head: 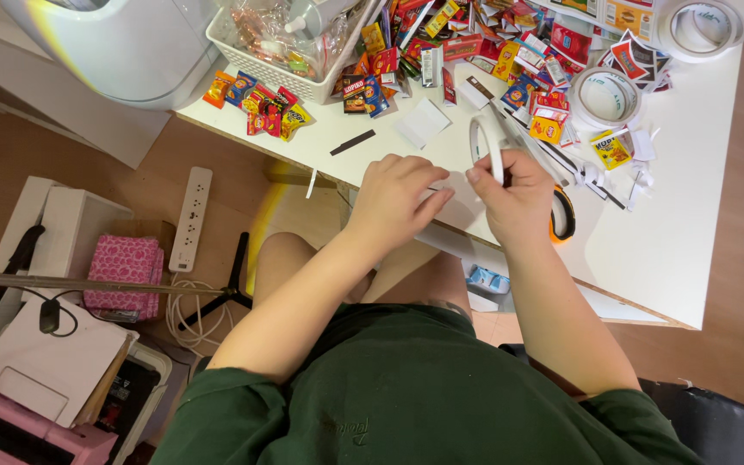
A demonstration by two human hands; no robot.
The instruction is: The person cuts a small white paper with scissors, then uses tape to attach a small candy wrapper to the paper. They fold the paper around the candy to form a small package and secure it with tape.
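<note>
Head camera looks down (close overhead).

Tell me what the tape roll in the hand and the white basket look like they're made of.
Tape roll, held in the right hand: white, matte, probably paper-backed double-sided tape. White basket: glossy moulded plastic, judging by its lattice walls.

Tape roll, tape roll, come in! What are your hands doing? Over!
Right hand grips tape roll, upright on edge. Left hand pinches at the strip beside it. Scissors under right hand; snack packets piled behind on table.
</note>
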